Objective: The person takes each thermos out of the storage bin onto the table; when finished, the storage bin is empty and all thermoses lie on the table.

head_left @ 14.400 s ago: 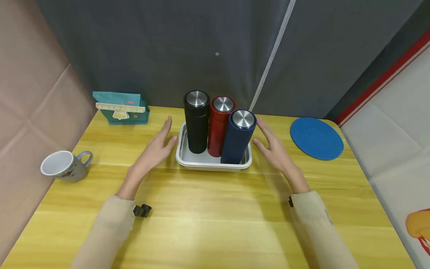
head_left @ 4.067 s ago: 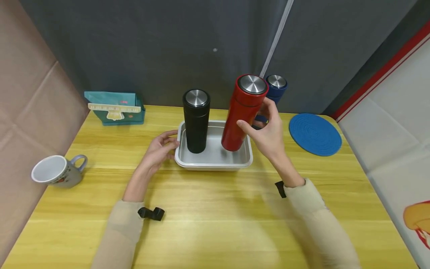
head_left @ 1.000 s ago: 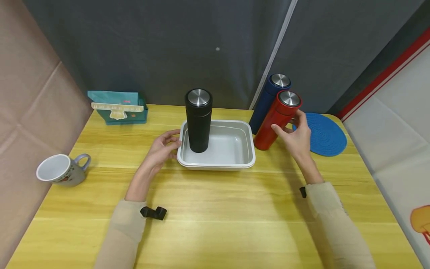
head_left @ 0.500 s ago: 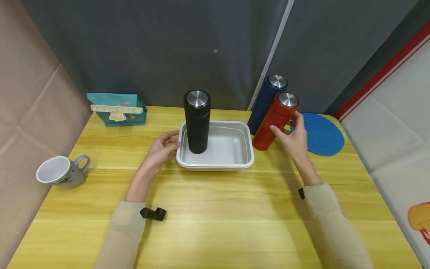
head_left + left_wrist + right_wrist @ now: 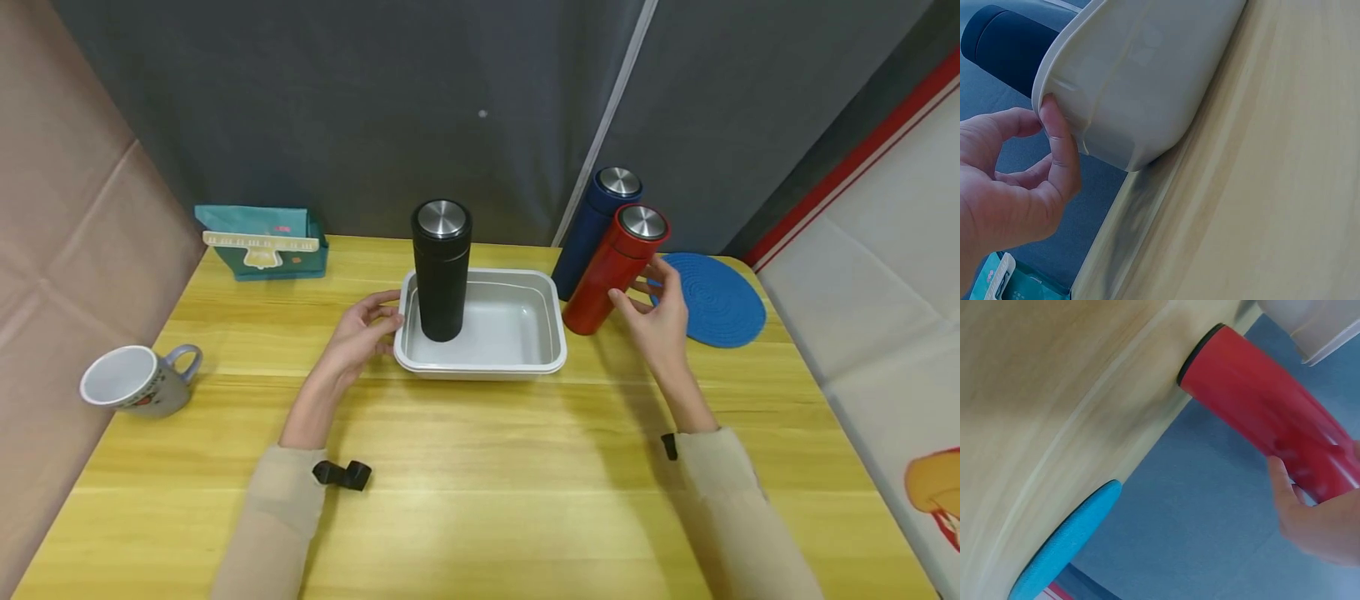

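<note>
My left hand [image 5: 358, 337] pinches the left rim of a pale grey rectangular tray [image 5: 510, 367]; the left wrist view shows thumb and finger at that rim. A black vacuum flask [image 5: 441, 283] with a steel-topped lid stands in the tray's left part. To the right of the tray, a red vacuum flask [image 5: 615, 271] rests upright on the table. My right hand [image 5: 660, 325] holds it lightly, thumb at its front and fingers at its right side, partly hidden. A blue vacuum flask [image 5: 585, 242] stands just behind, partly covered by the red one.
A round blue ridged mat [image 5: 720, 300] lies to the right of the right hand. At the left stand a patterned mug [image 5: 142, 383] and, farther back, a teal bag [image 5: 262, 221] with a cream clip. A dark grey curtain [image 5: 337, 108] borders the wooden table [image 5: 480, 500] behind.
The blue flask, then the red flask, left the tray for the table on its right. Over the last half second my right hand slid slightly down the red flask. My left hand stayed put.
</note>
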Motion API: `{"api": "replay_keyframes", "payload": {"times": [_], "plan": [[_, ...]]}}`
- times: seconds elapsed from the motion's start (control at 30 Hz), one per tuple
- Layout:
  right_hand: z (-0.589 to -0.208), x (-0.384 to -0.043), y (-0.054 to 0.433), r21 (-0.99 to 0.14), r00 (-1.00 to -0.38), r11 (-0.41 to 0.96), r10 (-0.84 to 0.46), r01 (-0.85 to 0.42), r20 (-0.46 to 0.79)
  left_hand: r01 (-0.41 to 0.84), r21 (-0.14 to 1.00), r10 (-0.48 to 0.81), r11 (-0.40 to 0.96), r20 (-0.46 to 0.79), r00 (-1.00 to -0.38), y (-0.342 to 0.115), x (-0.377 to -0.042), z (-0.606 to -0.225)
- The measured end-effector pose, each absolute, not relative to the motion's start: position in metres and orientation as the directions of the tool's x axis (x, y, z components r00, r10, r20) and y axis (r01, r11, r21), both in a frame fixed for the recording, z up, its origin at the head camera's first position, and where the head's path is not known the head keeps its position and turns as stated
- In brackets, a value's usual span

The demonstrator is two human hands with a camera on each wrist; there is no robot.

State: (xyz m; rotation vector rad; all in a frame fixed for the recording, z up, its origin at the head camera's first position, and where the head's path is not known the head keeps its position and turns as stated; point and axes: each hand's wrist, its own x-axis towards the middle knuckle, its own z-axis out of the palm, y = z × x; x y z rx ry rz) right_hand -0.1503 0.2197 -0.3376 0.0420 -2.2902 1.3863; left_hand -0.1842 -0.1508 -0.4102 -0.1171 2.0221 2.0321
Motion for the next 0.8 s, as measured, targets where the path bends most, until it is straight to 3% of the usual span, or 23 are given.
{"api": "replay_keyframes", "payload": {"times": [0.37, 0.8], "plan": [[-0.339, -0.129, 0.209, -0.857, -0.923, 0.468, 0.188, -0.216, 0.335, -0.251, 0.968, 0.131, 0.004, -0.249, -0.96, -0.154, -0.183, -0.41], [-0.339, -0.122, 0.164, -0.892, -0.962, 0.378, 0.012, -0.248, 0.273, -0.26, 0.965, 0.124, 0.014, -0.26, -0.958, -0.15, -0.184, -0.407]]}}
